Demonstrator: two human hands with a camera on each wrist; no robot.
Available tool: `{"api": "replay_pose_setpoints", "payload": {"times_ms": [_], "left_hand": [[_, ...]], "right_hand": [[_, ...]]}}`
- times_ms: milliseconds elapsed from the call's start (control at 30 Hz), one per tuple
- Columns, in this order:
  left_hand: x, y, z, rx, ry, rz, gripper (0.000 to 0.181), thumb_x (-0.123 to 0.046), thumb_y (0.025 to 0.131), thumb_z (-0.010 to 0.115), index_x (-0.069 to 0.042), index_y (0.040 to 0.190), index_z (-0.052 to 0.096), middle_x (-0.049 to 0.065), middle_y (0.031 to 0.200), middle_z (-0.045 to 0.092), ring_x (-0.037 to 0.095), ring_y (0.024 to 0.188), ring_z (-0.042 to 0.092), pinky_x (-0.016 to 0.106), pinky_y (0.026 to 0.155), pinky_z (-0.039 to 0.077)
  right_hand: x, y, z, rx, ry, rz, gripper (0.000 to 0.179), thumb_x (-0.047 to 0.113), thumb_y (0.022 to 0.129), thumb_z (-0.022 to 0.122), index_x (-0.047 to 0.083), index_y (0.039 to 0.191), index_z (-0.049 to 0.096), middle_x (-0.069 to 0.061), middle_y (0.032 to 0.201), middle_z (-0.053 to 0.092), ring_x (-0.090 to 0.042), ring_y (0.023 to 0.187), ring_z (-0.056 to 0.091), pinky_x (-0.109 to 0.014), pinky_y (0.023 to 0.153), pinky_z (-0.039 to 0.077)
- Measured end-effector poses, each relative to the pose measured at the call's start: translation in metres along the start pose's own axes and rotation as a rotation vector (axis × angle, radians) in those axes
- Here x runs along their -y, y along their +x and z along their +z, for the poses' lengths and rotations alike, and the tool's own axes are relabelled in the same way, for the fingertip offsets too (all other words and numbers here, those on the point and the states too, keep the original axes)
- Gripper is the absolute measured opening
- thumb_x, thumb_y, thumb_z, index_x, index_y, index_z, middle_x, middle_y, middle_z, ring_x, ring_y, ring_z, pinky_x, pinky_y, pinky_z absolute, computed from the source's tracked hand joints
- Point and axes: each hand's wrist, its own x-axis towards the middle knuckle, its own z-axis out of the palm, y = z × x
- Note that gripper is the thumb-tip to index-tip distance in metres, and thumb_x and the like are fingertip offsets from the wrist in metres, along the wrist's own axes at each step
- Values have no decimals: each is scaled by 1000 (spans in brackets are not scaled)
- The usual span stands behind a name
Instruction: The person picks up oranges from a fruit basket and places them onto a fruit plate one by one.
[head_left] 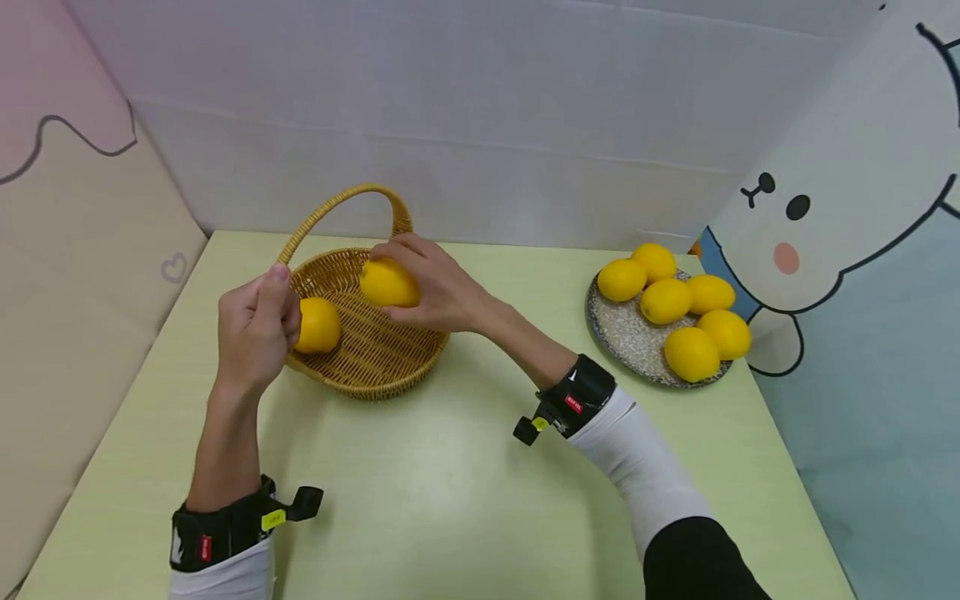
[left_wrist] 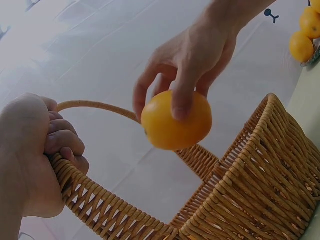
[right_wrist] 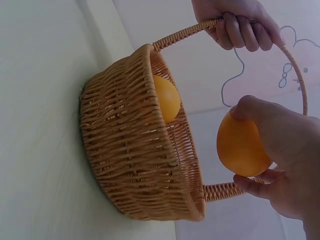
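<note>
My left hand [head_left: 253,329] grips the arched handle [left_wrist: 87,192] of a brown wicker basket [head_left: 382,362], its fingers curled round it. Above the basket's opening, my right hand [head_left: 442,287] holds a yellow lemon [head_left: 387,283] between thumb and fingers. The right wrist view shows that lemon [right_wrist: 242,145] clear of the rim, under the handle's arch. A second lemon [head_left: 318,327] lies inside the basket at its left side, partly covered by my left hand in the head view; in the right wrist view this lemon [right_wrist: 167,99] shows over the rim.
On the table's right side stands a speckled grey plate [head_left: 626,333] with a dark rim. Several lemons [head_left: 666,301] lie on it, mostly toward its back and right. A pale wall covering [head_left: 480,167] rises behind the light green table [head_left: 442,483], and printed panels flank both sides.
</note>
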Motion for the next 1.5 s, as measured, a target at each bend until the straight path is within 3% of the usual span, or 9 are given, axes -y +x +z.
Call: {"api": "replay_pose_setpoints", "payload": {"times_ms": [133, 533, 1200, 1500], "left_hand": [[-2, 0, 2, -6, 9, 2, 62, -18, 119, 51, 2, 63, 33, 1, 51, 33, 13, 38, 26, 31, 36, 15], [0, 1, 0, -3, 0, -6, 61, -17, 119, 51, 2, 64, 33, 1, 52, 32, 13, 39, 26, 32, 36, 14], [-2, 0, 1, -17, 37, -10, 62, -20, 119, 51, 1, 63, 34, 1, 52, 33, 13, 40, 28, 31, 37, 15], [-4, 1, 3, -26, 70, 1, 64, -22, 119, 51, 0, 61, 34, 0, 51, 33, 13, 40, 28, 30, 37, 15]], "right_hand": [[-10, -22, -10, -34, 17, 27, 67, 23, 93, 90, 11, 152, 61, -14, 154, 58, -30, 136, 60, -44, 108, 61], [-45, -80, -46, -157, 23, 82, 66, 13, 88, 95, 5, 145, 63, -18, 147, 62, -36, 134, 65, -53, 111, 62], [-83, -185, -96, -257, -80, 329, 69, 10, 87, 95, 5, 148, 62, -19, 149, 63, -39, 130, 63, -61, 106, 58], [-90, -230, -115, -223, -173, 474, 67, 14, 91, 93, 6, 149, 61, -21, 151, 62, -41, 131, 60, -63, 102, 55]]}}
